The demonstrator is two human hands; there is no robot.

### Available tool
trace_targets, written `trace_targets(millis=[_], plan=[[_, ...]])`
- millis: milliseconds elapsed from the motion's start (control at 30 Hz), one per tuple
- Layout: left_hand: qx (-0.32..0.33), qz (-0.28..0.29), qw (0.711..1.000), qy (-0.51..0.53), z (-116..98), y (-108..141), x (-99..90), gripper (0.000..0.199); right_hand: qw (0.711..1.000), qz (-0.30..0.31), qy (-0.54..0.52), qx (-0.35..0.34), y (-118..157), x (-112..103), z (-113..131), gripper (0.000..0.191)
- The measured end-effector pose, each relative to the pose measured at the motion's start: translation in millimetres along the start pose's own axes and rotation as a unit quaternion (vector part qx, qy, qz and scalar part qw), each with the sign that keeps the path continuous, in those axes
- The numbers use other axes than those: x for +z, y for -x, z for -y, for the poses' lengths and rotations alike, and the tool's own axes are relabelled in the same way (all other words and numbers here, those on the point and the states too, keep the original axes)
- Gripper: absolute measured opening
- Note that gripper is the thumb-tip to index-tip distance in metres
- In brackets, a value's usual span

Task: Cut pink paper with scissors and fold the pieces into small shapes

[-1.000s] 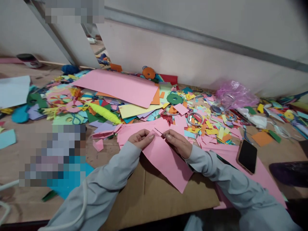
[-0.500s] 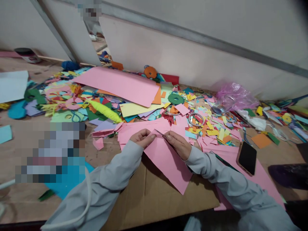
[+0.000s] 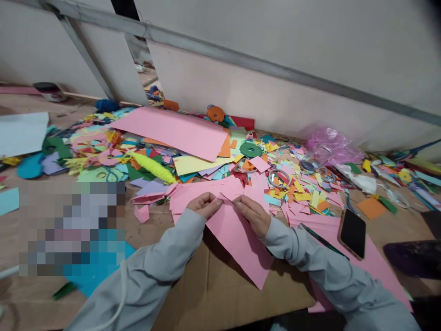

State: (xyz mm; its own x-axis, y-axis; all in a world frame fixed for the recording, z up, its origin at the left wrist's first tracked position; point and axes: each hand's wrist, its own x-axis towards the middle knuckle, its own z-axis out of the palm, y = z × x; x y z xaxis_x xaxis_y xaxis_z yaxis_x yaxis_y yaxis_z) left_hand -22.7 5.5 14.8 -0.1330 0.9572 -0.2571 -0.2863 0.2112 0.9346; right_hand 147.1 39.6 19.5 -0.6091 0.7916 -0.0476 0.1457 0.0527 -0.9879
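Observation:
A pink paper sheet (image 3: 243, 241) hangs at a slant between my two hands, its lower corner over the cardboard. My left hand (image 3: 206, 205) is closed, with thumb and fingers pinching the sheet's upper left edge. My right hand (image 3: 253, 212) is closed at the upper right of the sheet, its thumb pressed on a thin dark pointed tool (image 3: 228, 199) that lies along the paper's top edge. Most of this tool is hidden in the hand, so its kind does not show. Behind both hands lies a stack of pink paper (image 3: 186, 195).
Cardboard (image 3: 213, 294) lies beneath my hands. Coloured paper scraps (image 3: 299, 188) cover the back, with tape rolls (image 3: 279, 178) and a large pink sheet (image 3: 172, 133). At right, a phone (image 3: 353, 233) rests on pink paper. A white cable (image 3: 122, 294) crosses my left sleeve.
The whole view has shifted, so things sit slightly lower. Both hands keep hold of the pink sheet. The pointed tool shows less between them than before.

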Motion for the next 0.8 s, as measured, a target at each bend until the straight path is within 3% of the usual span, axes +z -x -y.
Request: trace_targets(millis=[800], plan=[[-0.004, 0.006, 1.0, 0.012, 9.2, -5.6, -1.8, 0.048, 0.999, -0.035, -0.001, -0.001, -0.9, 4.6, -3.5, 0.036]])
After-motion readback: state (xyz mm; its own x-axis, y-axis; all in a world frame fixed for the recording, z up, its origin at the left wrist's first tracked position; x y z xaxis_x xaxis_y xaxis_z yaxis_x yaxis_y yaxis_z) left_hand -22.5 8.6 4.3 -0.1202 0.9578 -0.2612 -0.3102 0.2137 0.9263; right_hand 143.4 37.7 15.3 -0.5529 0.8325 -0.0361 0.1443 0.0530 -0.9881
